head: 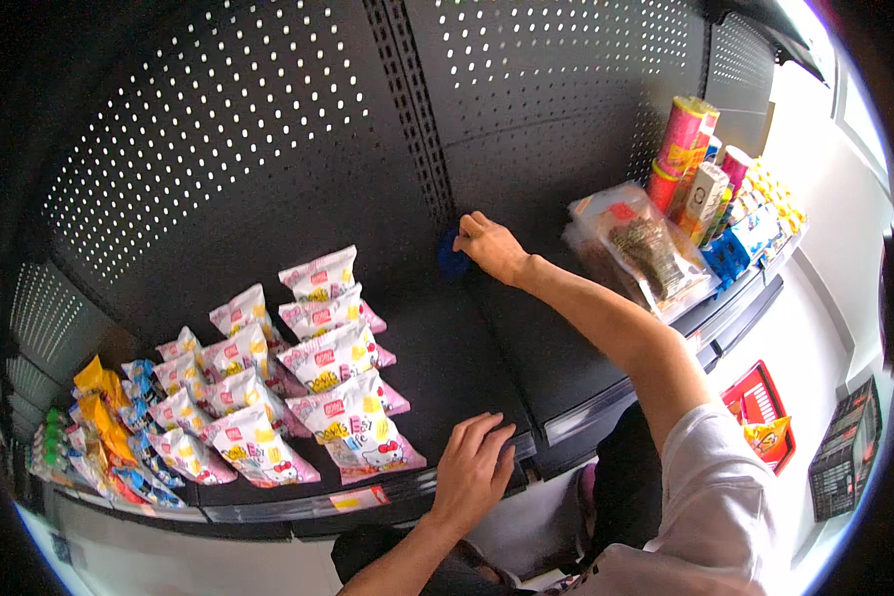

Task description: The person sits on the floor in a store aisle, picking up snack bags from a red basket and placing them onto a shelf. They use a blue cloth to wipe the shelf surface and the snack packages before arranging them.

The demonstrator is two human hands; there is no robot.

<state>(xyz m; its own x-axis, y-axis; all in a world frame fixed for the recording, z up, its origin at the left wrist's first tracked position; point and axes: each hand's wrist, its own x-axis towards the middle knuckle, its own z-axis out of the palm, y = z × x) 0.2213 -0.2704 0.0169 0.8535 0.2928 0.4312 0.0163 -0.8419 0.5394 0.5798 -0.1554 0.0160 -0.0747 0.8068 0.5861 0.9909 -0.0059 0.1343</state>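
My right hand (492, 249) reaches to the back of a black metal store shelf (439, 350), its fingers closed on a small dark blue item (453, 257). That item sits low against the perforated back panel (566, 89), near the slotted upright (417, 119). It looks soft like a cloth, but its kind is hard to tell. At the shelf's front edge, my left hand (473, 462) rests palm down, holding nothing, with its thumb apart. Just left of it stand rows of white and pink snack bags (350, 428) with a cartoon cat.
Yellow snack bags (104, 428) and blue packets (153, 469) crowd the far left. At right are clear plastic food bags (641, 249), snack canisters (682, 138) and blue packs (737, 249). A red shopping basket (752, 395) and a black crate (842, 454) stand on the floor.
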